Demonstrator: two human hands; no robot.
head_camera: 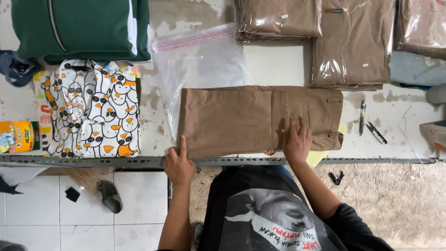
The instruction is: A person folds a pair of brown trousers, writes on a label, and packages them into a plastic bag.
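Observation:
A folded pair of tan trousers (241, 118) lies flat across the white table, waistband to the right. My left hand (179, 162) pinches the trousers' near left corner at the table's front edge. My right hand (296, 139) lies flat, fingers spread, on the trousers near the waistband. A clear plastic bag (200, 58) with a pink sealing strip lies empty just behind the trousers, partly under their left end.
Bagged tan garments (353, 44) sit at the back right. A green jacket (79, 28) and a penguin-print cloth (90, 109) lie at left, a crayon box (16, 136) at far left. A pen (362, 116) and thread snips (375, 132) rest right of the trousers. A metal rail (93, 161) edges the table.

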